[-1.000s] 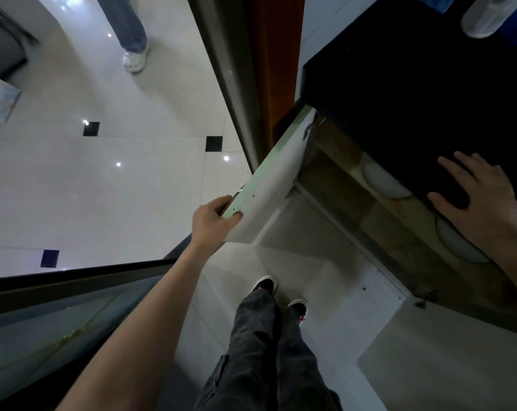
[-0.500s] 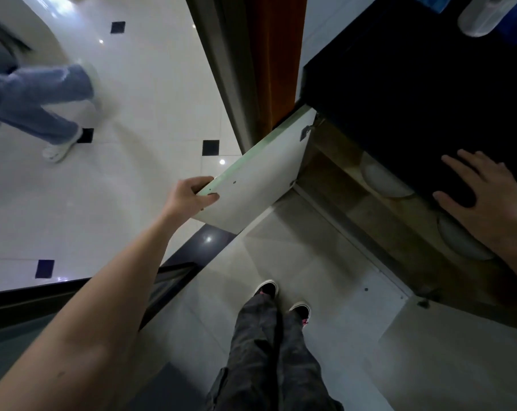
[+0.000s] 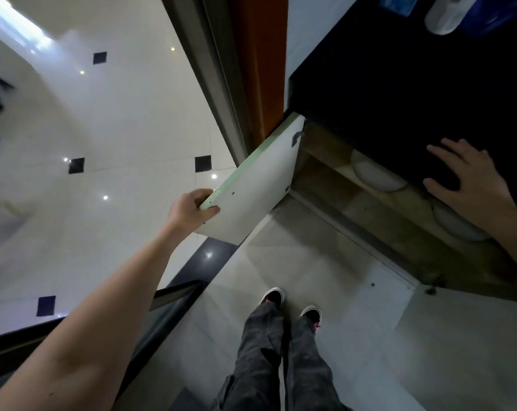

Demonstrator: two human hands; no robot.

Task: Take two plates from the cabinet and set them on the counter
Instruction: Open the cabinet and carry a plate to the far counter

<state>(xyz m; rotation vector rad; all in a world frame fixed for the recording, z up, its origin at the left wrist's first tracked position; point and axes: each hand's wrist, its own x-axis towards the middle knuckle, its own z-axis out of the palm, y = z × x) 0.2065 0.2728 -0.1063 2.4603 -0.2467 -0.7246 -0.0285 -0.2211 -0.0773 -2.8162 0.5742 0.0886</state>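
Observation:
My left hand (image 3: pixel 192 210) grips the outer edge of the pale green cabinet door (image 3: pixel 257 185), which stands swung wide open. Inside the low cabinet, on a wooden shelf (image 3: pixel 340 185), lie two pale plates: one (image 3: pixel 372 176) under the counter's edge, the other (image 3: pixel 453 225) partly hidden by my right forearm. My right hand (image 3: pixel 470 179) rests flat with spread fingers on the black counter (image 3: pixel 399 93), holding nothing.
A second cabinet door (image 3: pixel 459 345) stands open at lower right. My legs and shoes (image 3: pixel 292 304) are on the grey tile floor. An orange-brown door frame (image 3: pixel 257 60) rises left of the counter. A white roll (image 3: pixel 447 13) and blue items sit at the counter's back.
My left hand has pulled the cabinet door further open, out to the left. The person walking across the white floor has left the view. My right hand stays on the counter.

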